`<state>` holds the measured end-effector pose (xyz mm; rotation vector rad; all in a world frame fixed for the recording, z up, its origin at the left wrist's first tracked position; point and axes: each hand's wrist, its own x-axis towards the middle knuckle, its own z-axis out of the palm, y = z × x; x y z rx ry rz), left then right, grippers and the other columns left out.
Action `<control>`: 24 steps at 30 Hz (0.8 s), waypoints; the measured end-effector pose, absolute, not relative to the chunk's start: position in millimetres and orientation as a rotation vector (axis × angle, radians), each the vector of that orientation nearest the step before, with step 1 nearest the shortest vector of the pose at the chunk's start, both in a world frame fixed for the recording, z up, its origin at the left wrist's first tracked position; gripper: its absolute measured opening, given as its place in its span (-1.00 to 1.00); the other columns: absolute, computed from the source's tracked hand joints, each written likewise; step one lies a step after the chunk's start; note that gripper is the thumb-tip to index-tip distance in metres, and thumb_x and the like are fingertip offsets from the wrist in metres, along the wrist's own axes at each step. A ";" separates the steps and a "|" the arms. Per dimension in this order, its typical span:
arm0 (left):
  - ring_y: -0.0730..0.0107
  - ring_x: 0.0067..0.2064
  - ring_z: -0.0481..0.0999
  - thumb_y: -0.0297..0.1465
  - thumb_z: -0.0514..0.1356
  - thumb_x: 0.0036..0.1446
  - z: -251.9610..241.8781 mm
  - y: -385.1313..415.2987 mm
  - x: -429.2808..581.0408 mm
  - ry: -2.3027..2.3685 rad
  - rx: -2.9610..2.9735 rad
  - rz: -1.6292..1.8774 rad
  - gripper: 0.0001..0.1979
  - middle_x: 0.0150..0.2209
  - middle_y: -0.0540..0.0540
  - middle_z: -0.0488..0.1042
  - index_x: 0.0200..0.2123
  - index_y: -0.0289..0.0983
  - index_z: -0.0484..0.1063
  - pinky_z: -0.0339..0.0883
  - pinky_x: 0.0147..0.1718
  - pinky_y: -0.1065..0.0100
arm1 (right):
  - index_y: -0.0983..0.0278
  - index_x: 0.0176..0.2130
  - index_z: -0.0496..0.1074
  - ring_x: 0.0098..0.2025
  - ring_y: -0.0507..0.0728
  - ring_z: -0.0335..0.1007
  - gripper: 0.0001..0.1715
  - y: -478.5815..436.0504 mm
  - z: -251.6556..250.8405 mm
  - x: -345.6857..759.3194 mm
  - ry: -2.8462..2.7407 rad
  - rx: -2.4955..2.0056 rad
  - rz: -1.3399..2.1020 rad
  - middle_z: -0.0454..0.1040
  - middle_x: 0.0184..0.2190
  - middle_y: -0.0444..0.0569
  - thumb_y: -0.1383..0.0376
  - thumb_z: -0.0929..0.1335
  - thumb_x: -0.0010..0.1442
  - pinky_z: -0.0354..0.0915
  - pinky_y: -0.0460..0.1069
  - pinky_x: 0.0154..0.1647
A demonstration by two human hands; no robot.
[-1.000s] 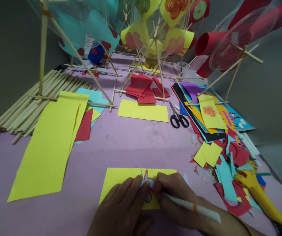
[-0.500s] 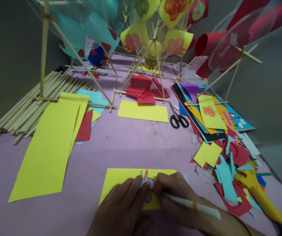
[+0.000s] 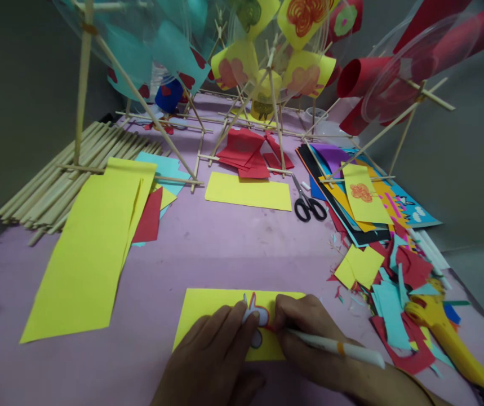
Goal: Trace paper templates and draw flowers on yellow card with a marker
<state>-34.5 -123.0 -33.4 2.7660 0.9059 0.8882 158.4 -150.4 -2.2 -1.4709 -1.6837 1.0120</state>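
My left hand lies flat with its fingers stretched over a yellow paper strip. Its fingertips press a small pale butterfly-shaped cutout against the strip and cover the cutout's left side. A white marker pen with an orange band is gripped in my right hand. The pen's tip is hidden behind the fingers, close to the cutout's right edge. An orange-red line follows the upper right wing and one antenna of the cutout.
Scissors lie beyond my hands, beside another yellow strip. Larger yellow sheets and wooden sticks are at left. Paper scraps and a yellow glue gun sit at right. Stick frames with paper pinwheels stand behind.
The marker pen has moved slightly along the cutout's right edge, with the right hand shifting a little rightward. The left hand stays on the cutout. The whole view has shifted slightly.
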 end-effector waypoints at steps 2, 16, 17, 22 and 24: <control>0.29 -0.08 0.43 -0.19 -0.14 0.34 -32.5 -122.7 -34.4 0.905 2.771 0.896 -0.59 -0.06 -0.11 0.47 0.04 -0.24 0.33 0.29 -0.11 0.30 | 0.22 -0.55 0.16 -0.68 -0.08 -0.02 -0.76 -151.2 -3.8 159.2 -1.677 -1.470 1.023 0.14 -0.69 -0.31 0.56 0.16 -0.19 -0.05 -0.19 -0.66; 0.30 -0.06 0.43 -0.18 -0.15 0.35 -28.1 -120.7 -35.5 0.901 2.775 0.878 -0.59 -0.04 -0.08 0.47 0.02 -0.24 0.35 0.29 -0.12 0.29 | 0.22 -0.55 0.14 -0.65 -0.07 0.00 -0.81 -151.6 -3.3 162.0 -1.590 -1.518 1.060 0.14 -0.67 -0.28 0.51 0.15 -0.15 -0.05 -0.18 -0.64; 0.30 -0.07 0.44 -0.19 -0.14 0.35 -25.3 -119.7 -35.6 0.892 2.784 0.867 -0.59 -0.05 -0.08 0.48 0.02 -0.25 0.35 0.30 -0.12 0.30 | 0.22 -0.55 0.13 -0.65 -0.07 -0.01 -0.81 -151.5 -2.3 162.0 -1.581 -1.519 1.065 0.13 -0.67 -0.29 0.51 0.15 -0.15 -0.06 -0.17 -0.64; 0.34 -0.10 0.46 -0.19 -0.12 0.35 -11.6 -115.0 -36.8 0.847 2.820 0.748 -0.61 -0.07 -0.07 0.50 0.01 -0.26 0.35 0.32 -0.14 0.34 | 0.21 -0.57 0.09 -0.67 -0.08 -0.07 -0.82 -150.7 2.8 159.8 -1.462 -1.498 1.148 0.06 -0.69 -0.30 0.50 0.15 -0.15 -0.11 -0.18 -0.69; 0.33 -0.09 0.46 -0.19 -0.11 0.35 -9.8 -114.4 -37.8 0.838 2.817 0.741 -0.61 -0.05 -0.08 0.49 0.02 -0.26 0.34 0.32 -0.13 0.34 | 0.22 -0.57 0.10 -0.66 -0.08 -0.05 -0.81 -150.4 2.9 158.0 -1.477 -1.438 1.111 0.08 -0.68 -0.30 0.51 0.15 -0.16 -0.08 -0.19 -0.67</control>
